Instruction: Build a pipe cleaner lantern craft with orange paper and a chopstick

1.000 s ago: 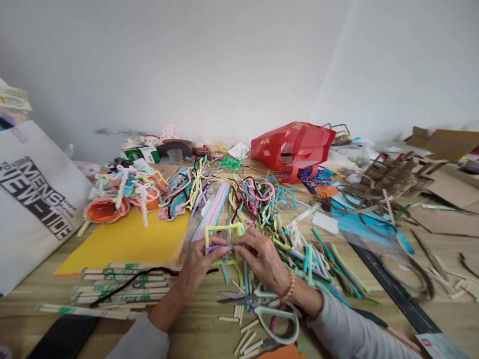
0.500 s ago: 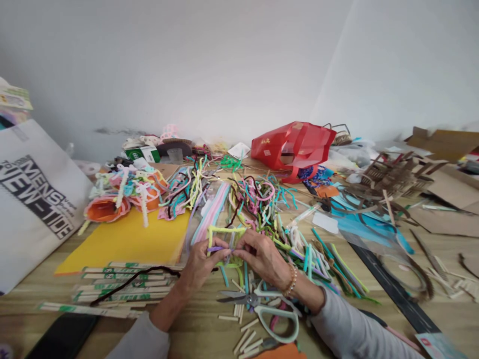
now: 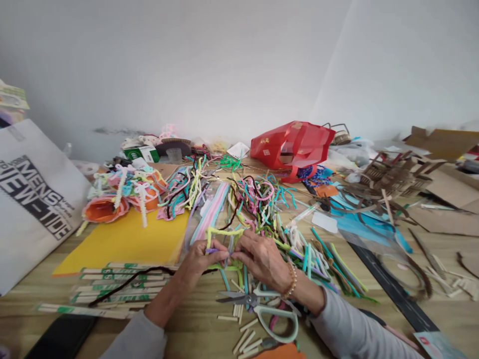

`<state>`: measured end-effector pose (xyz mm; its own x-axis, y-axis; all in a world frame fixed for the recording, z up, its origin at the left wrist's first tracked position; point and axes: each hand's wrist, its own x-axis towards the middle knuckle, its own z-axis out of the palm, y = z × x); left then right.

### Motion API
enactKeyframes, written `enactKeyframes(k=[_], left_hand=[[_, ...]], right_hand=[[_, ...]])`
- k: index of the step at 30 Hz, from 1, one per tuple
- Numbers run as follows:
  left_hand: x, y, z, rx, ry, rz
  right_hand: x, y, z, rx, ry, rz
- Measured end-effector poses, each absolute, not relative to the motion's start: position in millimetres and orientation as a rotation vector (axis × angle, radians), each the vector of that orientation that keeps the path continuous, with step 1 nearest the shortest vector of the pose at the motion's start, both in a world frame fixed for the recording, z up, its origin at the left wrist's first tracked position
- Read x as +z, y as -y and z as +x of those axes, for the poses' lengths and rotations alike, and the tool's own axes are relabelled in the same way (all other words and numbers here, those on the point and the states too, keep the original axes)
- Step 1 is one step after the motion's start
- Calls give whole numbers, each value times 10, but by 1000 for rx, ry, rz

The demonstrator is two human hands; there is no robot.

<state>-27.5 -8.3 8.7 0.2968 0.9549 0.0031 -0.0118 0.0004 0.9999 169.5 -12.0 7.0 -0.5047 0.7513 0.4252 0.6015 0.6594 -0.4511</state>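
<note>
My left hand [image 3: 205, 263] and my right hand [image 3: 260, 260] meet over a yellow-green pipe cleaner frame [image 3: 224, 231], roughly rectangular and partly hidden by my fingers. Pinched in my left fingers is a purple pipe cleaner [image 3: 211, 251], and its far end disappears among my fingertips. My right fingers grip the lower part of the frame. A beaded bracelet [image 3: 291, 281] circles my right wrist. Just below my right hand lie scissors [image 3: 239, 298] with pale green handles, untouched. A brown pipe cleaner [image 3: 138, 275] runs across the paper-wrapped sticks left of my left hand.
Heaps of coloured pipe cleaners [image 3: 258, 194] spread behind my hands, beside a yellow card sheet [image 3: 127, 242]. A red bag [image 3: 290, 145] stands at the back, cut cardboard pieces [image 3: 392, 174] lie right, and a white printed tote bag [image 3: 33, 199] leans left.
My hands have drawn slightly closer together, and the purple pipe cleaner shows less between my fingers. My left forearm has shifted slightly left.
</note>
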Motion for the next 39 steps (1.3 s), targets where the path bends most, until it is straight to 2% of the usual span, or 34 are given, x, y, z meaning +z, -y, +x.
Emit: enactKeyframes(k=[9, 14, 20, 26, 32, 39], left_hand=[[-5, -12, -316, 1286, -1097, 1075], [-12, -113, -409, 1454, -1069, 797], [-33, -151, -430, 1450, -914, 623], [-10, -116, -397, 1431, -884, 647], [36, -87, -370, 1435, -907, 700], [-22, -17, -276, 1403, -995, 771]], right_hand=[[140, 118, 1694, 425, 2020, -1119], [78, 124, 1675, 300, 2224, -1240], [-133, 245, 1569, 120, 2577, -1295], [-235, 283, 1557, 71, 2577, -1359], [19, 194, 1682, 313, 2424, -1202], [252, 268, 1665, 180, 2274, -1199]])
